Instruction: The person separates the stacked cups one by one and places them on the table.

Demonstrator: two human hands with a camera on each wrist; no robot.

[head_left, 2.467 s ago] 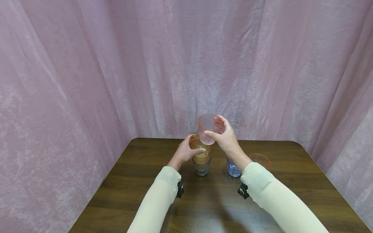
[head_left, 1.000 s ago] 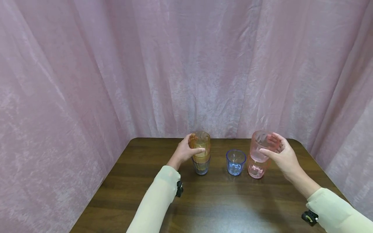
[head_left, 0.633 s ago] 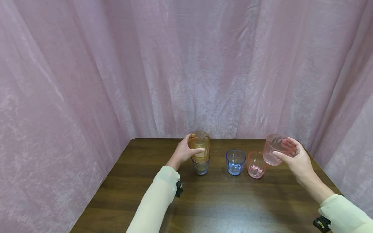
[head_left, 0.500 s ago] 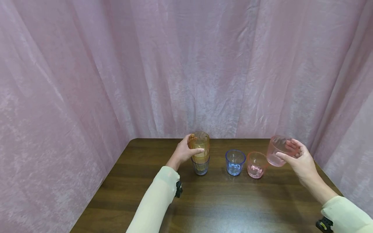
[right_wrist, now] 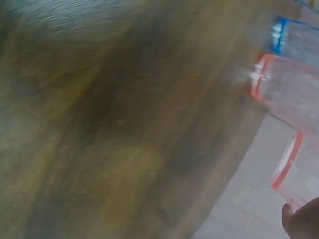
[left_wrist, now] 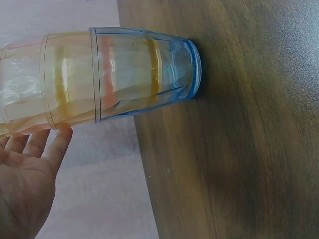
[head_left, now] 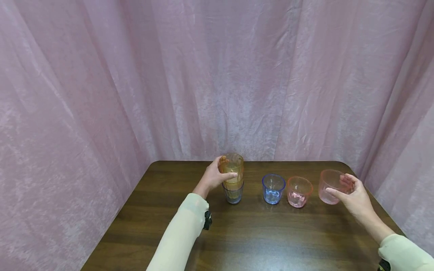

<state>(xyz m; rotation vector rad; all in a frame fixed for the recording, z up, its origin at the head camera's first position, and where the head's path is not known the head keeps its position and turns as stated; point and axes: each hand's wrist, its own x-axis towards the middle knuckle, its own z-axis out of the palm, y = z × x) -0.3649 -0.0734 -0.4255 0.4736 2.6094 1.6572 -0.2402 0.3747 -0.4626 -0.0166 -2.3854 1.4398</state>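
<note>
On the left, a stack of nested see-through cups (head_left: 234, 188) stands upright, amber ones above and a bluish one at the bottom. My left hand (head_left: 213, 175) grips its upper part, thumb in front and fingers behind; the left wrist view shows fingertips against the amber cups (left_wrist: 70, 79). At the right, my right hand (head_left: 356, 197) holds a clear pink cup (head_left: 326, 186) by its side, mouth up and close over the tabletop. Its reddish base (right_wrist: 289, 162) shows in the right wrist view. Left of it stand another pink cup (head_left: 298, 195) and a blue cup (head_left: 272, 194).
Both standing single cups are upright and close side by side. The brown wooden table (head_left: 254, 233) has rounded far corners, and the held pink cup is near its right edge. A pink curtain (head_left: 217, 82) hangs behind and along both sides.
My right hand has carried the pink cup from above the stack rightwards, past the blue and the other pink cup, then lowered it. The left hand keeps its grip on the stack.
</note>
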